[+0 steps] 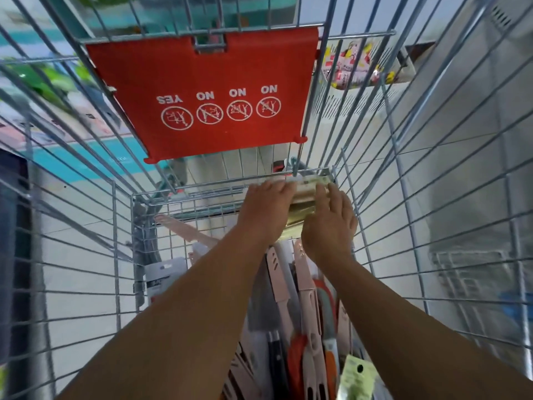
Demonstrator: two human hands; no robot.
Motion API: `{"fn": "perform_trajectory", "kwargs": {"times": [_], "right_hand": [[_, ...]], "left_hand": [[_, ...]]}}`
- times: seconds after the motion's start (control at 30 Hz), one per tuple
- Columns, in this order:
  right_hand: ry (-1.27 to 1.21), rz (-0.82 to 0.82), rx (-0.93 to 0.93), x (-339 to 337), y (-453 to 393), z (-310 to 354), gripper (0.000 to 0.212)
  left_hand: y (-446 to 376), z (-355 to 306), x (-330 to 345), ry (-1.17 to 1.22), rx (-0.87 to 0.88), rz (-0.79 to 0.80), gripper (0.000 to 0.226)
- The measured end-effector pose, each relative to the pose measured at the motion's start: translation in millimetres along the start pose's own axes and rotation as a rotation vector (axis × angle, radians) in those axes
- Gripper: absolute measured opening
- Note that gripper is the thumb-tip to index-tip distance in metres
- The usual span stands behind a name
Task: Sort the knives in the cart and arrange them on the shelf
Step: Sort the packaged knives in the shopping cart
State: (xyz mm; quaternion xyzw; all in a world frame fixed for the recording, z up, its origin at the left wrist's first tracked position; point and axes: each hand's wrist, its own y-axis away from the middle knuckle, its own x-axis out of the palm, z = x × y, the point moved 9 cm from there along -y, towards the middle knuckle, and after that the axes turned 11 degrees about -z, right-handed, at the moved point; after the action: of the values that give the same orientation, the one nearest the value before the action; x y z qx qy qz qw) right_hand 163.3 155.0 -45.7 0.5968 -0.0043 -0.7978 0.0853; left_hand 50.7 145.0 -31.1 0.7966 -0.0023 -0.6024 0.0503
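Reaching deep into the cart (375,157), you have both hands close together at its far end, on either side of a gold-coloured pack (302,197) that leans against the end wires. Your left hand (266,209) lies over the pack's left edge with its fingers bent down onto it; your right hand (328,223) sits against the right edge, fingers fairly straight. Whether either hand truly clamps the pack I cannot tell, since the blur hides the fingertips.

The knives (305,307) lie in a loose heap on the cart floor beneath your forearms, pink, orange and black handles overlapping, some in sleeves or on cards.

The main risk is the pack slipping: held only by pressure from two sides, it could drop onto the heap and scatter it. Lifting it could also snag a corner on the wire mesh or catch the red flap (207,90) above. Your forearms pass just over the knives, so lowering them could brush an uncovered blade. The shelf is not clearly in view, so plan the carry before lifting.
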Motion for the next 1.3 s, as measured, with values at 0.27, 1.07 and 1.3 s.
{"fn": "perform_trajectory", "kwargs": {"times": [0.27,1.07,1.3], "right_hand": [[0.01,0.044,-0.054,-2.6,15.0,13.1,0.074],[0.018,0.41,-0.36,63.9,217.2,59.4,0.047],[0.031,0.448,-0.259,67.7,217.1,61.1,0.04]], "left_hand": [[47.2,21.9,1.9,0.107,-0.174,-0.054,0.074],[288.0,52.5,24.7,0.205,-0.836,0.035,0.06],[291.7,52.4,26.2,0.239,-0.908,0.037,0.039]]}}
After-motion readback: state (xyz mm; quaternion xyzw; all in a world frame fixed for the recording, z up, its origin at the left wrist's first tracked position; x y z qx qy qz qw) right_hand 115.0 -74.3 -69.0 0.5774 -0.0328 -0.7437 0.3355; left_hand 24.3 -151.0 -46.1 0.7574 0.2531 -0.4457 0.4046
